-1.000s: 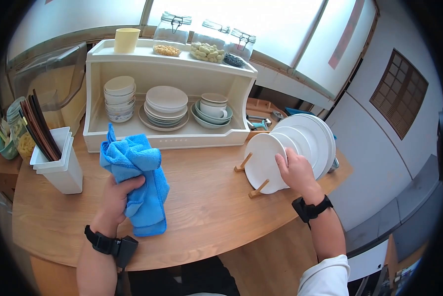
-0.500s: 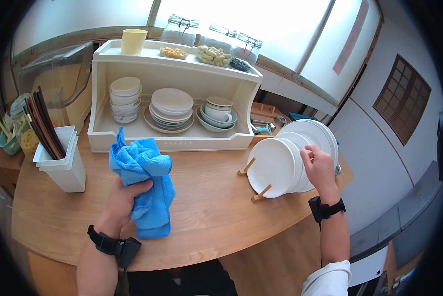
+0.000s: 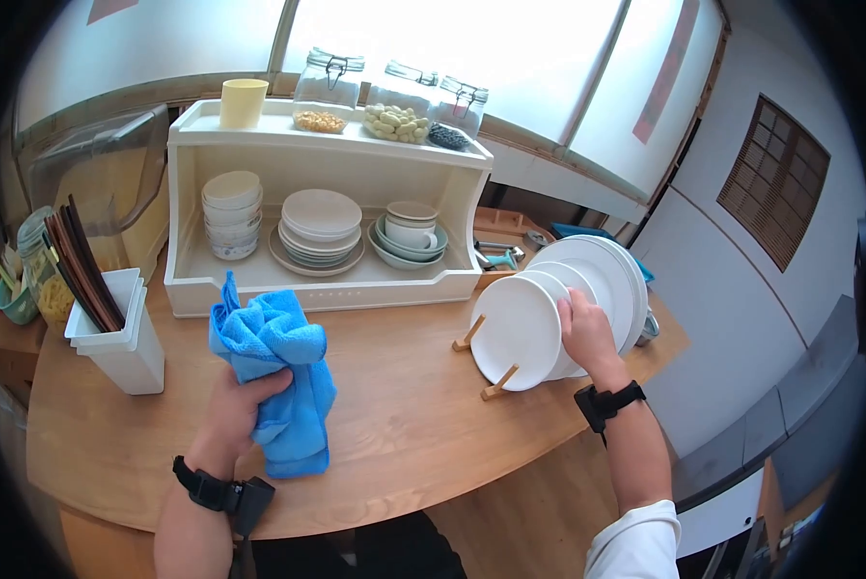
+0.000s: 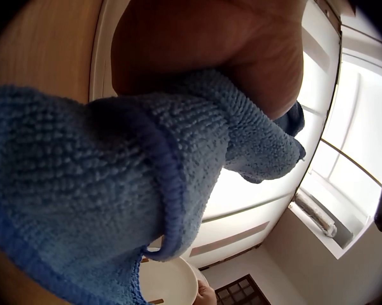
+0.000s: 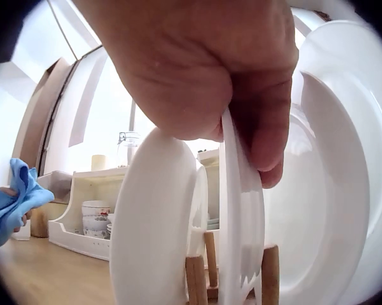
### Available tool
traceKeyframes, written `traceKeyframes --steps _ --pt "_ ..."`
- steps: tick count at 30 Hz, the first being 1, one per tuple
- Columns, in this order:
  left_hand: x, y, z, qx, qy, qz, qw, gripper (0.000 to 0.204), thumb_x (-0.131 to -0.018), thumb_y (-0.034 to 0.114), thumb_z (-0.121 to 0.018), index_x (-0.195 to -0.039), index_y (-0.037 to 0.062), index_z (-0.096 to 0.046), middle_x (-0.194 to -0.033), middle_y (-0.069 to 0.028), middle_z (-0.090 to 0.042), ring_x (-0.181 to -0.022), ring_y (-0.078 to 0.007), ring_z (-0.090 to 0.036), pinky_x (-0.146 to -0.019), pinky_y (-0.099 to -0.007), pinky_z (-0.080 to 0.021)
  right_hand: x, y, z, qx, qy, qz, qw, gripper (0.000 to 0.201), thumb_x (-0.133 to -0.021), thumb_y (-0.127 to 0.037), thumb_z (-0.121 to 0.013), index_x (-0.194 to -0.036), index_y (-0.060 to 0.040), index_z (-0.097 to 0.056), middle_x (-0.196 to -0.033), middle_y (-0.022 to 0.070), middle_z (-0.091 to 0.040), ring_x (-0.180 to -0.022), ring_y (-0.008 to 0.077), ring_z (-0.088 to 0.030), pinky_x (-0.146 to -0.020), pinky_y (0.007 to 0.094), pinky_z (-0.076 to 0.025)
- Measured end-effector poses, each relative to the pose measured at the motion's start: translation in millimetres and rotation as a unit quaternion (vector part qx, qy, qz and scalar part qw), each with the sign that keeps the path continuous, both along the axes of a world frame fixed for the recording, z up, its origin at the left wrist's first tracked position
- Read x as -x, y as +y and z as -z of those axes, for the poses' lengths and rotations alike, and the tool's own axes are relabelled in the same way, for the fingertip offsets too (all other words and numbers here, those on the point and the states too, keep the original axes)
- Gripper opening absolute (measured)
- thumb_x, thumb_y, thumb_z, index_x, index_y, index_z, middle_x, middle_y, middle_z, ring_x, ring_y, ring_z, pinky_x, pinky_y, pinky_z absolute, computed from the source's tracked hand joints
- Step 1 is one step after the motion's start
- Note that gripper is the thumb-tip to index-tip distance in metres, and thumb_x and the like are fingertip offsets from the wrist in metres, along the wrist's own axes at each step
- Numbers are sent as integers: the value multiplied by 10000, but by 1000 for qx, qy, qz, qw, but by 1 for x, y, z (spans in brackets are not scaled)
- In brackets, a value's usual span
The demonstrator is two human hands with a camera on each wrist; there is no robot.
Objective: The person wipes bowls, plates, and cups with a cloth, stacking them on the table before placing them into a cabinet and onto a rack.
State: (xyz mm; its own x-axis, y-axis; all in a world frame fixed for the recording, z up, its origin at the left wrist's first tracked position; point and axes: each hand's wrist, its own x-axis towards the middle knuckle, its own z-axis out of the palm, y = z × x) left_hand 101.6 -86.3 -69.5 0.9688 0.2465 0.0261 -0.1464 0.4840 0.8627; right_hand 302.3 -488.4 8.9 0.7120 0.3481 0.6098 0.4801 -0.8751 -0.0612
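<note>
My left hand [image 3: 232, 413] grips a bunched blue microfiber cloth [image 3: 276, 386] above the wooden table, thumb across its front. In the left wrist view the cloth [image 4: 108, 171] hangs in folds below the palm. At the right, several white plates stand on edge in a wooden dish rack [image 3: 498, 382], small ones in front and larger ones behind. My right hand [image 3: 589, 338] pinches the top rim of a white plate [image 5: 232, 222] standing behind the front plate [image 3: 516, 333]. Thumb and fingers lie on either side of that rim in the right wrist view.
A cream shelf [image 3: 327, 297] at the back holds stacked bowls [image 3: 232, 214], plates [image 3: 321, 214] and a cup. Glass jars [image 3: 394, 114] and a yellow cup [image 3: 244, 103] stand on top. A white holder [image 3: 124, 347] with chopsticks is at the left, a tool tray [image 3: 502, 224] behind the rack.
My right hand came off the racked plates and rose to the right, then returned and now pinches a plate's rim. The left hand keeps its hold on the cloth.
</note>
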Motion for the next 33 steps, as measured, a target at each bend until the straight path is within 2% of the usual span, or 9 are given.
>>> traceKeyframes --steps 7,16,18,22,23,27,29,31,33 --pt "2 -3 -1 3 -15 10 1000 418 -821 36 -686 -1216 41 -553 -1141 -101 -617 -1046 -245 -607 -918 -406 -510 38 -3 -72 -37 -96 10 995 261 -944 -188 -506 -1070 23 -592 -747 277 -620 -705 448 -612 -604 474 -496" --pt "0 -15 4 93 -77 64 991 452 -887 169 -640 -1296 68 -477 -1236 -101 -576 -1139 -272 -571 -986 -454 -473 122 29 -91 -284 -225 -127 923 237 -986 -179 -500 -1105 -2 -604 -765 45 -643 -689 75 -568 -604 262 -457" --pt "0 -24 1 80 -85 73 990 477 -885 176 -644 -1311 67 -461 -1249 -104 -570 -1151 -278 -565 -994 -457 -466 130 41 -72 -331 32 -212 919 232 -986 -186 -509 -1104 -13 -609 -828 -12 -618 -758 53 -534 -654 219 -440" --pt "12 -43 -21 22 -82 129 988 385 -887 170 -660 -1242 68 -552 -1170 -50 -600 -1109 -194 -557 -973 -377 -452 138 83 -26 -344 264 -307 847 239 -983 -194 -523 -1114 -15 -612 -883 -7 -607 -811 53 -525 -706 211 -438" --pt "17 -46 -33 -110 -61 110 986 376 -872 125 -671 -1227 66 -561 -1150 -47 -605 -1089 -181 -560 -958 -358 -456 137 92 -18 -347 264 -321 841 239 -983 -194 -523 -1114 -15 -612 -883 -7 -607 -811 53 -525 -706 211 -438" --pt "16 -52 -21 -3 -61 102 993 364 -860 73 -675 -1208 58 -568 -1123 -46 -610 -1057 -181 -574 -927 -356 -469 135 114 -6 -369 330 -367 788 267 -984 -204 -523 -1129 3 -610 -908 17 -637 -810 76 -557 -727 226 -458" --pt "19 -61 -20 33 -39 72 996 365 -856 68 -678 -1204 58 -569 -1116 -46 -610 -1044 -181 -579 -916 -356 -474 132 123 2 -352 288 -351 819 283 -985 -208 -525 -1152 9 -594 -905 17 -635 -816 69 -555 -729 225 -457" --pt "24 -73 -22 43 -36 -83 995 367 -857 68 -677 -1207 57 -567 -1113 -47 -611 -1040 -188 -579 -919 -359 -473 131 133 10 -393 265 -351 808 282 -987 -211 -522 -1149 7 -595 -902 18 -636 -810 68 -554 -726 228 -459" --pt "28 -87 -16 86 -58 -90 991 393 -861 80 -675 -1231 56 -544 -1146 -56 -593 -1054 -199 -571 -928 -360 -468 128 146 20 -438 240 -342 796 281 -989 -214 -518 -1147 5 -595 -898 19 -637 -803 67 -553 -723 231 -461"
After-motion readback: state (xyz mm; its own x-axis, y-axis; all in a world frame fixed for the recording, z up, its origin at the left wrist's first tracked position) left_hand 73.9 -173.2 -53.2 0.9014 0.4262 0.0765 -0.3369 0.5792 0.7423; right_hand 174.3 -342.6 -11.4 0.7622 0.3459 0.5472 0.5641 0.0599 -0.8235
